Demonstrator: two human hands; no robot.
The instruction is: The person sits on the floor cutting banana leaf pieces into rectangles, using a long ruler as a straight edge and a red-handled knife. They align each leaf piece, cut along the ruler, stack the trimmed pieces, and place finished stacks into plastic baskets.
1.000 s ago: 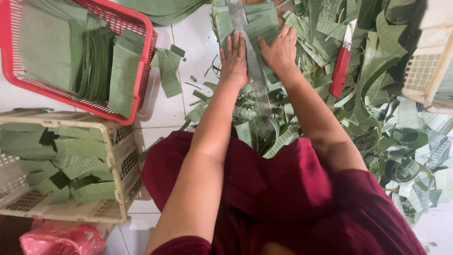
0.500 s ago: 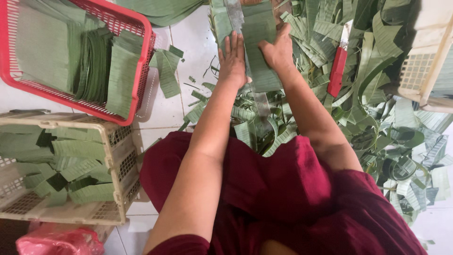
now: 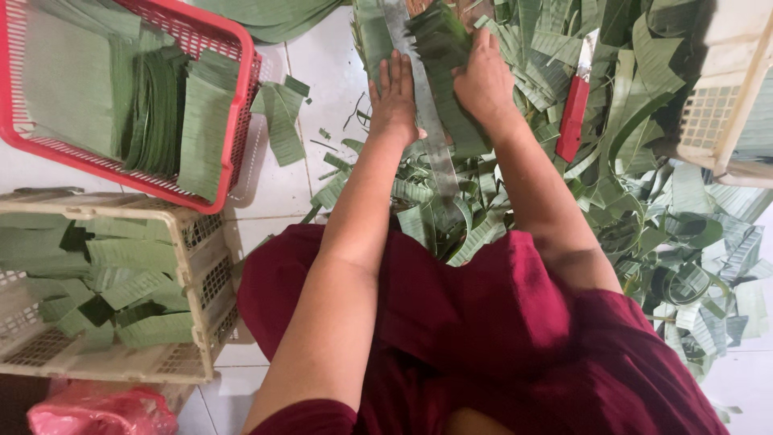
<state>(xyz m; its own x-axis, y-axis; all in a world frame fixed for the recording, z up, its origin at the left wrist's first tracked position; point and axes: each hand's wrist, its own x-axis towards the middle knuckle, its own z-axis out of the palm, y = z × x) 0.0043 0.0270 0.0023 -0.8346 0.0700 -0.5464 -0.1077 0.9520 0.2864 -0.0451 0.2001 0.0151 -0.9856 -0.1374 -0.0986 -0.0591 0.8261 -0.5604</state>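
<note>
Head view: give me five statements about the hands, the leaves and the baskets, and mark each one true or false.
1. The left hand lies flat beside a long metal strip. True.
2. The right hand holds the red-handled knife. False: the knife lies apart to its right on the leaf scraps; the hand presses a stack of green leaves.
3. The red basket holds cut leaf pieces. True.
4. The cream basket is empty. False: it holds folded leaf pieces.
5. The floor is carpeted. False: white tiles.
</note>
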